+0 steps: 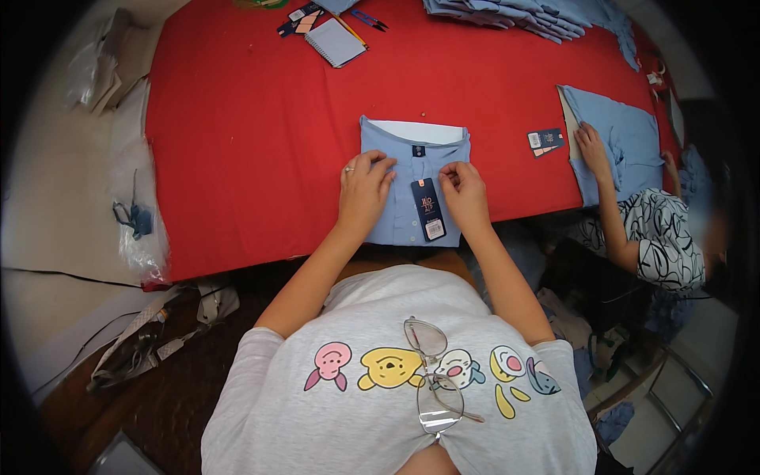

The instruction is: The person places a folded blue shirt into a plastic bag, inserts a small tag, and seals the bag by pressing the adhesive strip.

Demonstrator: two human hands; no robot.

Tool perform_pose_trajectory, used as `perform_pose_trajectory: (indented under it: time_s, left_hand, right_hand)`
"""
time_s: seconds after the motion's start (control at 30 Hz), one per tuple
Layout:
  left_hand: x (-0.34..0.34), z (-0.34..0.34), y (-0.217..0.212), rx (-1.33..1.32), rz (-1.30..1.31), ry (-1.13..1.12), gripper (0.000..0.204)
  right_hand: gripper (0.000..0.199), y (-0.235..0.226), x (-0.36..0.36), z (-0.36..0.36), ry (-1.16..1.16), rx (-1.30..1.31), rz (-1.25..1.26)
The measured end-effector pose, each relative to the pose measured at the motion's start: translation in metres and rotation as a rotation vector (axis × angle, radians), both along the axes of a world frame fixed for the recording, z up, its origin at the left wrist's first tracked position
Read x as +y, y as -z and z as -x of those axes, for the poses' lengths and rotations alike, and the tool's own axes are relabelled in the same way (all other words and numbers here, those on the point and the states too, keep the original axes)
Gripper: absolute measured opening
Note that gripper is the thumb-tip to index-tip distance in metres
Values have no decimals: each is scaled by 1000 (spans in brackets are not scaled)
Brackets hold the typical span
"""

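"Glasses (440,405) are hanging nearest; what's happening beyond?"

"Left hand (366,191) and right hand (465,194) are bending narrowly over the folded shirt (400,215), by the near edge of the table (269,158), grip unclear; probably smoothing, next needing even pressure."

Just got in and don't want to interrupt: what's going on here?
A person's left hand and right hand are both on a folded blue shirt at the near edge of the red table; a dark tag lies on the shirt's front. At right, a co-worker's hand is on another blue garment. A stack of blue garments lies farther back.
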State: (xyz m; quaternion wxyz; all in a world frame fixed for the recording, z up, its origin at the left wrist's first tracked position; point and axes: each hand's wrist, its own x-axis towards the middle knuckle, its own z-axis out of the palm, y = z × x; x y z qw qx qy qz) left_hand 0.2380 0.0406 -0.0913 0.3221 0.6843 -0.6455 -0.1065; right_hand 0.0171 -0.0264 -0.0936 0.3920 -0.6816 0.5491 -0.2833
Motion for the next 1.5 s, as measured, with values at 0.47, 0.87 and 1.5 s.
perform_pose_trajectory:
  time_s: [0.47, 0.87, 1.5]
  left_hand:
    - [-56, -5, 10, -40, -217, 192, 17]
    - [-48, 2, 38, -99, 81, 53, 23]
    - [26, 36, 34, -36, 36, 251, 47]
  right_hand:
    - [32, 14, 22, -5, -25, 1, 150]
    - [30, 9, 21, -3, -162, 142, 275]
    - [17, 5, -84, -49, -496, 262, -185]
